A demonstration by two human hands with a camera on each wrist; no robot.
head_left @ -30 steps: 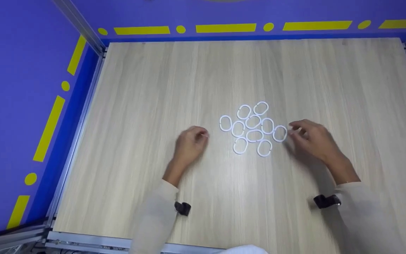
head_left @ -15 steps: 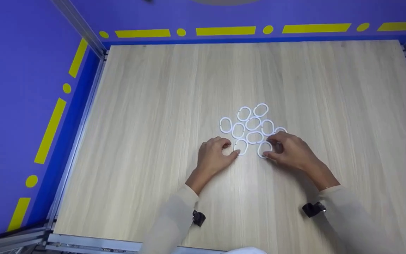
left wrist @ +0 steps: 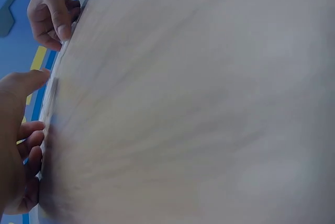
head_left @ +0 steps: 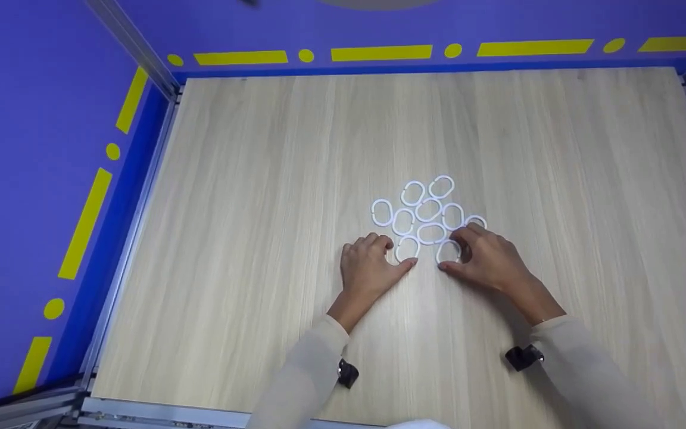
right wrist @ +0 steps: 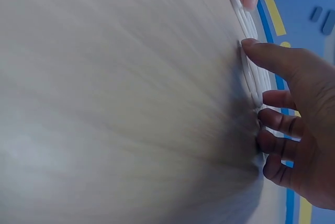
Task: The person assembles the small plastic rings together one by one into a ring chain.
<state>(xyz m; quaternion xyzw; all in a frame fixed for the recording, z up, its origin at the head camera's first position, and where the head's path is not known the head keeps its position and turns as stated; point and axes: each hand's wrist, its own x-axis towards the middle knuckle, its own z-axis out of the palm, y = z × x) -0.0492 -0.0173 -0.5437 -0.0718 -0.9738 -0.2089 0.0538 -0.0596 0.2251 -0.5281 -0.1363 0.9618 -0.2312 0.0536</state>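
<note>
Several white plastic oval rings, each with a small split, lie flat in a cluster on the wooden table. In the head view my left hand [head_left: 368, 267] rests beside the lower left ring [head_left: 397, 250], thumb and forefinger spread apart, with the thumb tip at its near edge. My right hand [head_left: 492, 260] curves around the lower right ring [head_left: 438, 252], thumb at its near edge and fingers at its far right side. Part of the far right ring [head_left: 476, 218] is hidden behind those fingers. The right wrist view shows the thumb [right wrist: 272, 54] against a ring's edge [right wrist: 243, 64].
Other rings, such as the top one [head_left: 452, 187] and the leftmost one [head_left: 373, 213], lie side by side beyond my hands. The light wood tabletop [head_left: 248, 190] has a metal rail along its near edge [head_left: 164, 411]. Blue walls with yellow marks stand behind and left.
Both hands have come inward and nearer from the cluster's outer sides to its two lower rings. Over the last half second the thumbs have moved slightly toward each other. The rings keep their arrangement.
</note>
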